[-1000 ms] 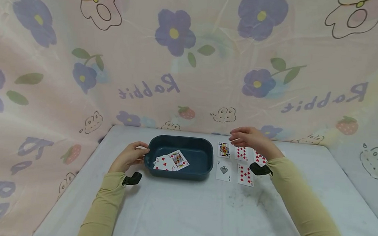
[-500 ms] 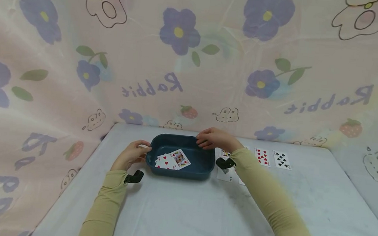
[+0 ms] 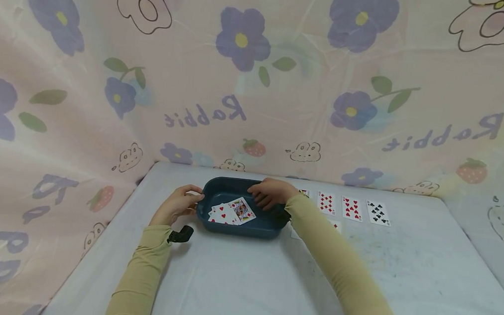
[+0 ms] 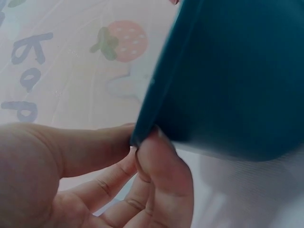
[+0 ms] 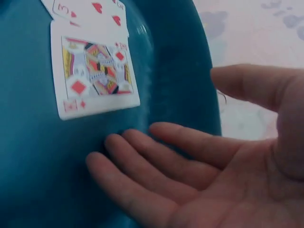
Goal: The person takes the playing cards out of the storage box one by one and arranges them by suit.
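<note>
As seen, 3 cards (image 3: 352, 208) beside tray (image 3: 246, 228)

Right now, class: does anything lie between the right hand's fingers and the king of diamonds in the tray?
Nothing visible does. The right hand is open inside the blue tray, its fingers beside the king of diamonds, with only bare tray floor between them.

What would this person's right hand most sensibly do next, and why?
Probably draw back toward the cards on the table. The right hand is open and holds nothing over the blue tray, where cards already lie, while the left hand pinches the tray's rim.
</note>
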A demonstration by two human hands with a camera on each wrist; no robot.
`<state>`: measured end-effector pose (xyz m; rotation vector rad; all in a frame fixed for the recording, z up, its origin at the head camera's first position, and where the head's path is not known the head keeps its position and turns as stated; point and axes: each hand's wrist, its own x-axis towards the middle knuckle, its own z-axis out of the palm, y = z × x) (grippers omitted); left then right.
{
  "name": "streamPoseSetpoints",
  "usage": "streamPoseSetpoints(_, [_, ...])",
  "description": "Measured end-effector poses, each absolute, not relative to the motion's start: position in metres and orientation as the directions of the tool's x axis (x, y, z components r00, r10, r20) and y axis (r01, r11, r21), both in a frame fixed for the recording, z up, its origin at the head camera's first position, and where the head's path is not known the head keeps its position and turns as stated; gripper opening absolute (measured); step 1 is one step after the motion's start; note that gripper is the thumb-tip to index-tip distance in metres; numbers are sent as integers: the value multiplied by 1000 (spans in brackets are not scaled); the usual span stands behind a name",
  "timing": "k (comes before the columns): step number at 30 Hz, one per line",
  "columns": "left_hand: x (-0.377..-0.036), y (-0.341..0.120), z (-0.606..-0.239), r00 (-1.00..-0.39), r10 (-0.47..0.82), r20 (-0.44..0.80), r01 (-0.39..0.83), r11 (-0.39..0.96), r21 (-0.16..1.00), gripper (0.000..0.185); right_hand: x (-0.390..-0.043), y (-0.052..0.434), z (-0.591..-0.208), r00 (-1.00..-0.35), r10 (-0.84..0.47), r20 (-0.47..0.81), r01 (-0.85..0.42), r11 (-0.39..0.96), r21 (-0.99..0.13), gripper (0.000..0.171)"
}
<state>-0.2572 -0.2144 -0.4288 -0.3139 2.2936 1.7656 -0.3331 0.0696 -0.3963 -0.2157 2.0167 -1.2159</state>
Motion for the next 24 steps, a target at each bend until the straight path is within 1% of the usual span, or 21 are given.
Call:
streamPoseSetpoints(3, [-258, -213, -429, -950, -28, -310, -306, 258, 916, 33, -332, 62, -400, -683, -521, -512, 218, 523, -824, 50])
streamPoseSetpoints(11, [-258, -214, -428, -952, -25, -306, -303, 251, 919, 30, -330, 45, -405, -611, -599, -518, 216, 504, -837, 53])
streamPoseSetpoints(14, [-258, -214, -428, -950, -31, -312, -309, 255, 916, 29, -329, 40, -405, -600, -608, -520, 209, 508, -835, 52])
streamPoseSetpoints(20, [-258, -213, -428, -946, -37, -323, -321, 262, 910, 31, -328, 34, -408, -600, -607, -522, 173, 539, -825, 49])
streamPoseSetpoints(24, [-259, -213, -429, -949, -33, -314, -312, 251, 916, 31, -327, 29, -410, -578, -627, -521, 157, 542, -826, 49])
